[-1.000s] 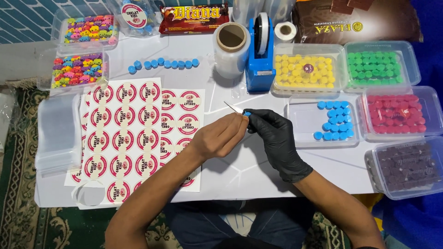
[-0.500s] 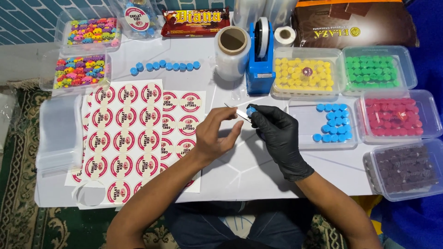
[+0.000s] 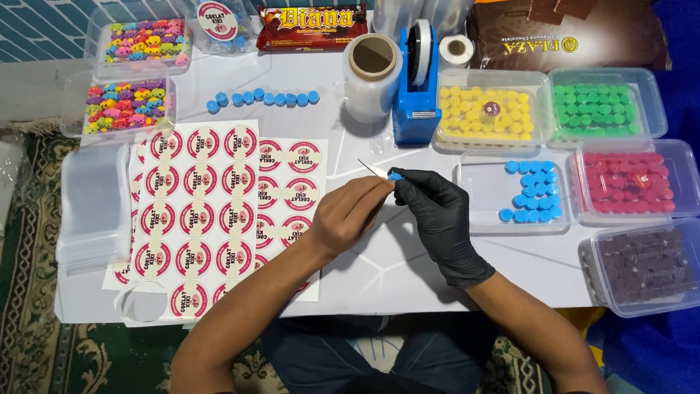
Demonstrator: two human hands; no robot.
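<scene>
The gloved right hand [image 3: 437, 219] pinches a blue candy [image 3: 394, 176] in closed fingers; the bare left hand [image 3: 350, 215] grips a thin clear wrapper [image 3: 370, 168], fingers closed, to receive it.

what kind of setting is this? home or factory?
Most likely a small home packing setup for sweets, not a factory: a low white table over a patterned rug, tubs of coloured candy pieces such as the yellow ones, sheets of round stickers, and a blue tape dispenser.

Round red-white sticker sheets [image 3: 211, 211] left; brown chocolate bag [image 3: 569, 33] top right.
</scene>
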